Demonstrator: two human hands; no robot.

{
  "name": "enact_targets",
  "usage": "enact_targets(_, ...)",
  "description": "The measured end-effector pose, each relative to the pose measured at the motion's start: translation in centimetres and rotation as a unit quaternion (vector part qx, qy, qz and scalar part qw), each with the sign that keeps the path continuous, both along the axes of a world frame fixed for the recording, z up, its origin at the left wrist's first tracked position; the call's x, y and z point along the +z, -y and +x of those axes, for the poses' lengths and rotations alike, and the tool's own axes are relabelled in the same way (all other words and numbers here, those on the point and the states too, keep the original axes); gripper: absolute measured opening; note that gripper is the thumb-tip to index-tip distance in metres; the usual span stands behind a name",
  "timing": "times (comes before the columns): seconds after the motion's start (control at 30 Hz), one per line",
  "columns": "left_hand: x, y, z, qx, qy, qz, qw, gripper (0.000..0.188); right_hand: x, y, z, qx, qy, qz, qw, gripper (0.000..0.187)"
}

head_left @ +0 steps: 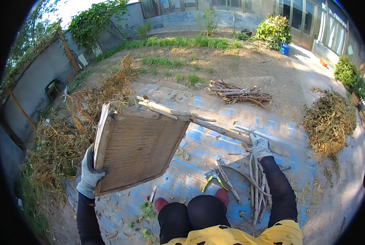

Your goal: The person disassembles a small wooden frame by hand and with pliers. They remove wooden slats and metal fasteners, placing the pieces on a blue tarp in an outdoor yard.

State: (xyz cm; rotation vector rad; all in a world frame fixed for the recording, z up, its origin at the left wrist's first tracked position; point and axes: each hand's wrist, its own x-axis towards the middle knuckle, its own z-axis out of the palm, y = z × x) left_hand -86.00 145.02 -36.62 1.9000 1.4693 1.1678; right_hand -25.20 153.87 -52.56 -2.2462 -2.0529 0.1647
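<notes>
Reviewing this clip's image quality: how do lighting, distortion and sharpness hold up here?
Head view: daylight, with the sky blown out nearly white at upper left; head view: fisheye curve bows the house wall, with black corners; head view: the wooden panel and pruning shears read fairly clear, without obvious motion blur.

No words, labels, numbers or signs can be read. The yellow garment (219,237) at the lower edge carries thin, dark, script-like marks (196,238) on its front, with more of them toward its right side, all too small and blurred to make out as letters. Darker patches on the grey glove (263,152) of the right hand (260,145) are likewise too unclear to tell as print.
</notes>
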Motion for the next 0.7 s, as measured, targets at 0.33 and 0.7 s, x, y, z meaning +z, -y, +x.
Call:
enact_targets(0.33,-5.9,0.7,3.2,0.003,-0.010,-0.023,1.000,0.085,3.2,2.6,-3.7,0.079,0.156,-0.189,0.966,0.039)
enact_targets(0.7,-7.6,-1.6,7.4,-0.036,-0.236,0.012,0.971,0.094,-3.4,3.0,-5.6,0.083,0.066,-0.253,0.962,0.045)
